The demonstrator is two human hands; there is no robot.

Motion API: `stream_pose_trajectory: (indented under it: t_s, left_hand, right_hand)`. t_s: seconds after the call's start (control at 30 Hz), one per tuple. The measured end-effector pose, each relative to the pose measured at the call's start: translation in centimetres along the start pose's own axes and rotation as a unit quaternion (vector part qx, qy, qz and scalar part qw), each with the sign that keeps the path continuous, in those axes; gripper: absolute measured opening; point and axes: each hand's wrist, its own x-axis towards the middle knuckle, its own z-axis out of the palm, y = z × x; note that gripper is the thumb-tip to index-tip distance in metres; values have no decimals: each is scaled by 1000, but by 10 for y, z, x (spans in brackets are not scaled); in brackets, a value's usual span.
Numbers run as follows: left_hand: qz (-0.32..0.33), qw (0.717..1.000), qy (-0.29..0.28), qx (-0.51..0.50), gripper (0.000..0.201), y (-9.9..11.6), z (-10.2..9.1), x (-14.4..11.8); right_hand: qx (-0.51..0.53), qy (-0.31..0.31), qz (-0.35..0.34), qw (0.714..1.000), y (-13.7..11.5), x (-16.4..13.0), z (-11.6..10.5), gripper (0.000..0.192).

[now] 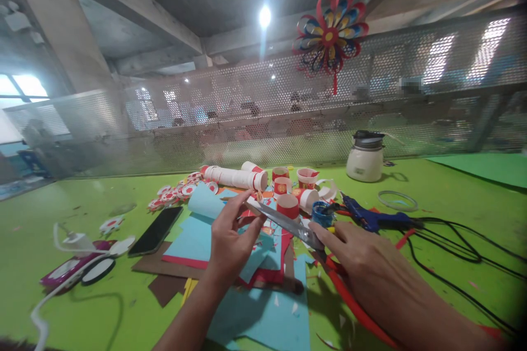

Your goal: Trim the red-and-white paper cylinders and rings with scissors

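Note:
My right hand (pixel 358 263) grips a pair of scissors (pixel 288 225) with red handles. Their blades point up and left, to the fingertips of my left hand (pixel 234 236). Those fingers pinch a small whitish piece of paper (pixel 254 204) at the blade tips; its full shape is partly hidden. Below both hands lie light blue sheets (pixel 193 238) over red and brown sheets (pixel 152 266). Just beyond the scissors are several red and white paper cups (pixel 287 207), some cut, and a small blue container (pixel 322 214).
A blue glue gun (pixel 374 216) with black cables lies at right, near a roll of tape (pixel 397 201) and a white jar-like bottle (pixel 365 162). At left are a phone (pixel 155 230), a purple power strip (pixel 76 269) and cut cup pieces (pixel 173 194). Stacked cups (pixel 236 176) lie behind.

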Motion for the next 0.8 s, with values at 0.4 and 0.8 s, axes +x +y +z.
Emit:
stream_pose_trajectory:
  t_s: [0.4, 0.8]
  left_hand:
    - [-18, 999, 2, -44, 43, 0, 2, -1]
    - [-11, 999, 10, -40, 43, 0, 3, -2]
  right_hand:
    - [40, 2, 5, 999, -5, -3, -6, 38]
    - [37, 6, 3, 999, -8, -1, -7, 41]
